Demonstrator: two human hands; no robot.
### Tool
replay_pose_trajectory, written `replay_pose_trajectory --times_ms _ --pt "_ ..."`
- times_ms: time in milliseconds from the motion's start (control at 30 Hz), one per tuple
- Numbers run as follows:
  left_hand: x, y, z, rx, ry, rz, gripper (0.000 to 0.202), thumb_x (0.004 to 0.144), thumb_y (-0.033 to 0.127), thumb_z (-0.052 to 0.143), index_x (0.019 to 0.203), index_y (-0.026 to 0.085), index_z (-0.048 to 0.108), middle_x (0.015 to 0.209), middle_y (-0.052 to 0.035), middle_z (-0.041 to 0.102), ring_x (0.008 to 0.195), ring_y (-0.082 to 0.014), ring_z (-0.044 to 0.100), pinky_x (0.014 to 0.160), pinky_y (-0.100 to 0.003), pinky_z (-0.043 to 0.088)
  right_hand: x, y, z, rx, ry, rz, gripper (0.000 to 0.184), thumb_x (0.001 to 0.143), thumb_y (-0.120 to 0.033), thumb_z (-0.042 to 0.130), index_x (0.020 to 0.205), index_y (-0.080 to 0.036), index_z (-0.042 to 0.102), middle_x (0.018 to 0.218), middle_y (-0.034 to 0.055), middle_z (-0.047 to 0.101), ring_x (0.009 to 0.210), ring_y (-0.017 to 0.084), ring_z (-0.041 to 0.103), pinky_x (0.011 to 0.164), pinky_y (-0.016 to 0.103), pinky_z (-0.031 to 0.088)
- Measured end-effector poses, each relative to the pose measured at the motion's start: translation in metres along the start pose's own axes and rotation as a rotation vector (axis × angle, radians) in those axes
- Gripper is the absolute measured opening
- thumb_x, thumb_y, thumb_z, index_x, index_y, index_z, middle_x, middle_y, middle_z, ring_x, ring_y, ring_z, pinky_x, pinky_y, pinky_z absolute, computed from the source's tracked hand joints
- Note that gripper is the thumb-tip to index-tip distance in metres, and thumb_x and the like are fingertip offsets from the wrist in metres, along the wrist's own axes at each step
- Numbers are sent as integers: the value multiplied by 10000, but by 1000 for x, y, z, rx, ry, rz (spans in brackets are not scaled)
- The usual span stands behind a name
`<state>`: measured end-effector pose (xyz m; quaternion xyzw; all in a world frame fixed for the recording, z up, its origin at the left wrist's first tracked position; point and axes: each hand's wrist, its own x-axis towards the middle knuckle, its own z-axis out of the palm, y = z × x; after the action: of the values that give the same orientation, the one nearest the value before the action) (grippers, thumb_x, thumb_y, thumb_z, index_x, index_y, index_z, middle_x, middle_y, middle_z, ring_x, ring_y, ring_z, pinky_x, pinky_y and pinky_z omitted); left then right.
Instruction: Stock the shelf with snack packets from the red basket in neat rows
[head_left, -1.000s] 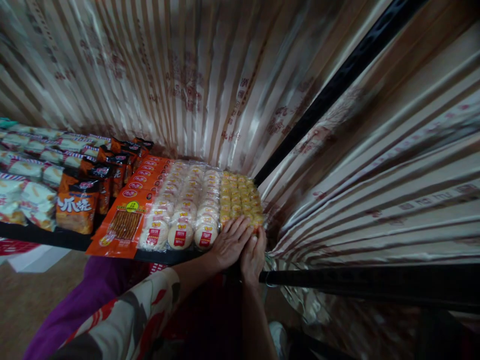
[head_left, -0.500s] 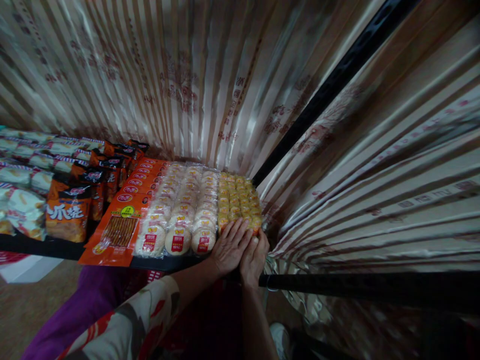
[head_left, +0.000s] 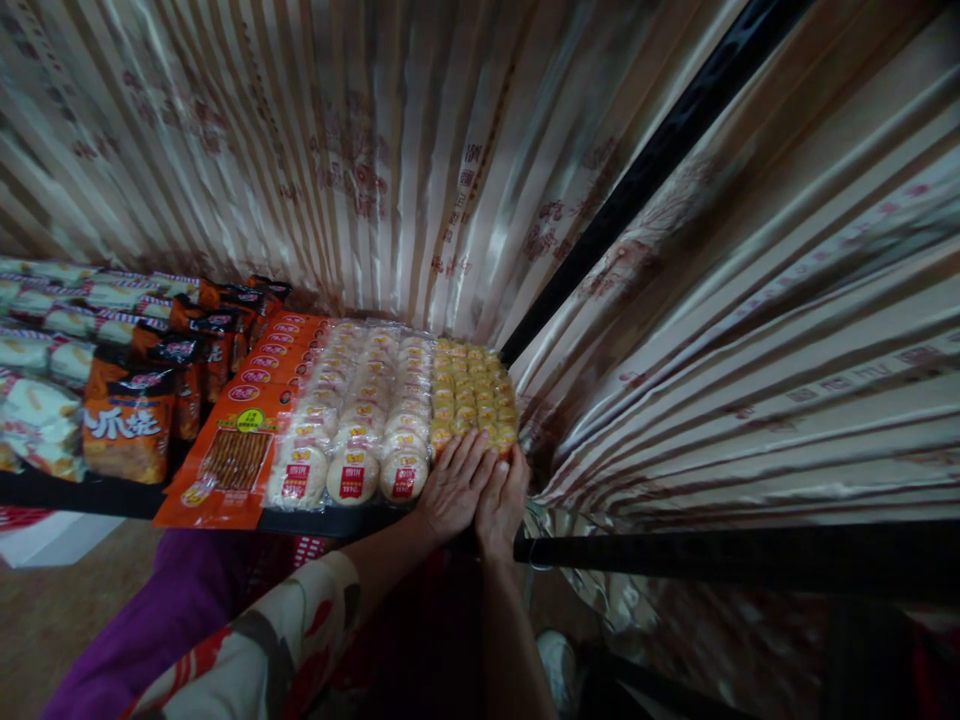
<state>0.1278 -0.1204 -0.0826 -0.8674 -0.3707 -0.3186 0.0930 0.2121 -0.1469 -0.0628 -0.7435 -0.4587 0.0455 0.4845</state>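
Note:
My left hand (head_left: pixel 452 487) lies with its fingers stretched out over the near end of the yellow round snack packs (head_left: pixel 474 385). Close beside it, my right hand (head_left: pixel 501 503) rests with straight fingers on the front right corner of the same packs. Both hands are open, and they cover the foremost yellow pack. Just left of them stand three rows of clear-wrapped white rice crackers (head_left: pixel 352 470) with red labels. Farther left, overlapping flat orange snack packs (head_left: pixel 238 450) show brown sticks through the front one.
Orange-and-black snack bags (head_left: pixel 129 425) and white snack bags (head_left: pixel 37 415) fill the left of the black shelf (head_left: pixel 315 522). A black slotted post (head_left: pixel 600 230) rises at the right rear corner. Pleated printed curtains (head_left: pixel 420 150) hang behind and to the right.
The view has shifted slightly. Both hands stay on the near end of the yellow packs, and the goods keep their places.

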Motion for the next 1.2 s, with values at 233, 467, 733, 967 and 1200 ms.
replay_pose_trajectory --times_ms 233,467,733,967,1200 --pt "1 0 -1 -11 -1 -5 388 956 287 392 1302 114 419 1439 -146 376 1376 -278 257 1084 -477 325 2 1 1 30 11 44 610 919 -490 211 1311 -73 423 1308 210 448 1228 263 418 1049 471 301" --pt "1 -1 -4 -19 -41 -12 393 948 279 407 1309 124 417 1439 -136 381 1376 -266 260 1088 -469 324 4 3 5 1 -20 28 633 914 -499 188 1340 -77 391 1356 196 437 1287 261 367 1074 467 264" --pt "1 -2 -3 14 -33 -5 399 940 273 416 1310 125 425 1434 -123 390 1366 -272 279 1100 -450 308 7 -2 5 83 -38 96 575 904 -497 248 1312 -124 405 1312 171 482 1232 251 422 1043 450 291" --pt "2 -1 -6 9 -36 -13 392 938 262 412 1302 114 431 1419 -136 410 1359 -267 297 1105 -444 303 8 -1 4 64 -35 94 607 899 -513 251 1289 -88 439 1294 194 500 1216 256 440 1038 428 301" --pt "2 -1 -7 -10 -52 -15 394 936 240 398 1306 106 422 1430 -148 391 1366 -267 281 1100 -454 303 10 3 5 49 -66 81 660 887 -550 267 1325 -80 419 1335 195 476 1252 261 416 1048 432 286"
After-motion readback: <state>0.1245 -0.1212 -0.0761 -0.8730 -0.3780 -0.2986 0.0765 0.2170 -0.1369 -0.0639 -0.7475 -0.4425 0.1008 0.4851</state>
